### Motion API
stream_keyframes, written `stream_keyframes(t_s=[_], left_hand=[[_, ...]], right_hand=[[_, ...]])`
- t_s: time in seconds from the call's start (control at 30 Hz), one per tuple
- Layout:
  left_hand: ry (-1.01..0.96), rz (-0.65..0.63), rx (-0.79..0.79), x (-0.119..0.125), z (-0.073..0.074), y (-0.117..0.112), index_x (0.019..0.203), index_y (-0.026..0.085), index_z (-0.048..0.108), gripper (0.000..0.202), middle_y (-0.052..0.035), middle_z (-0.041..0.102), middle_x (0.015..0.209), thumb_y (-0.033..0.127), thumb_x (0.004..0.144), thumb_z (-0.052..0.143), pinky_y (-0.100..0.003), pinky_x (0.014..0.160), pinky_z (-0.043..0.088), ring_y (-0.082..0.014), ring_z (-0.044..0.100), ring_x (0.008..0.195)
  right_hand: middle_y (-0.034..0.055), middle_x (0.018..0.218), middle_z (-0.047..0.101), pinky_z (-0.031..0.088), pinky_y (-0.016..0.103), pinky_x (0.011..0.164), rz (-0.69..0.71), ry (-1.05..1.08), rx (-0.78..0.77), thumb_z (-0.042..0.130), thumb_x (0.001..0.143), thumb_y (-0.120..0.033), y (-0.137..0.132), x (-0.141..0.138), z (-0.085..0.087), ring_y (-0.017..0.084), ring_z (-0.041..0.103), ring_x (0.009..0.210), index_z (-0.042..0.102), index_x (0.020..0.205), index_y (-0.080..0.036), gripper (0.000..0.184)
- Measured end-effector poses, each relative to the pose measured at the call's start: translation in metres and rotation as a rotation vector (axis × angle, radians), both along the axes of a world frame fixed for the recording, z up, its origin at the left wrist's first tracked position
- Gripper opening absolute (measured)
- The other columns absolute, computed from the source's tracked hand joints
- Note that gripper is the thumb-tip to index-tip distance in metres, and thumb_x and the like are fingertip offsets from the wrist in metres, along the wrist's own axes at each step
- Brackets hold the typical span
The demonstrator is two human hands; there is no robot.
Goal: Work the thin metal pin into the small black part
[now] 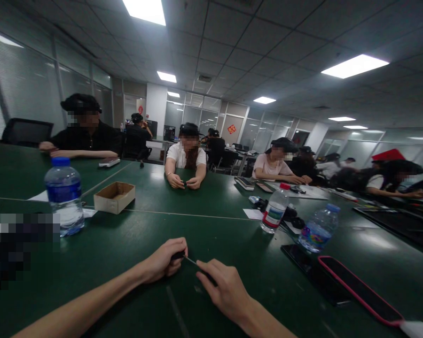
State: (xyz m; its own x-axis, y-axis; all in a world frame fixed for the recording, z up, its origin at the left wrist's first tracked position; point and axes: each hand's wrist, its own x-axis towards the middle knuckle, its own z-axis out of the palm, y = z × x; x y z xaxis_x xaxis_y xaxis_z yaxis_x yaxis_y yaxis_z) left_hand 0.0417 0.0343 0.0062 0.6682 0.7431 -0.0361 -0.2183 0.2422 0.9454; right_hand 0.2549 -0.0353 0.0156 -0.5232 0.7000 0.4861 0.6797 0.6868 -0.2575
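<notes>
My left hand [165,259] is closed around a small black part [178,255], most of it hidden by the fingers. In my right hand [226,284] is a thin screwdriver [191,260], its dark handle mostly covered by the palm and its metal shaft pointing left. The shaft's tip meets the black part, or comes very close to it; I cannot tell which. Both hands are just above the green table [141,300], near its front middle.
An open cardboard box [114,199] and a large water bottle [64,197] stand to the left. On the right are a red-capped bottle [275,209], a blue-capped bottle [319,229], a black phone [313,272] and a pink-edged phone [359,288]. Several people sit around the table.
</notes>
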Motion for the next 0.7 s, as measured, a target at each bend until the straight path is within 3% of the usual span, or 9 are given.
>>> stream_keyframes(t_s=[0.7], left_hand=[[-0.01, -0.012, 0.009, -0.0013, -0.0033, 0.0017, 0.08, 0.018, 0.051, 0.028, 0.0089, 0.03, 0.048, 0.044, 0.091, 0.047, -0.018, 0.037, 0.014, -0.0059, 0.021, 0.037]], right_hand=[[0.0077, 0.095, 0.069, 0.052, 0.024, 0.064, -0.004, 0.005, 0.005, 0.049, 0.098, -0.026, -0.0023, -0.0017, 0.0041, 0.015, 0.065, 0.077, 0.062, 0.12, -0.017, 0.027]])
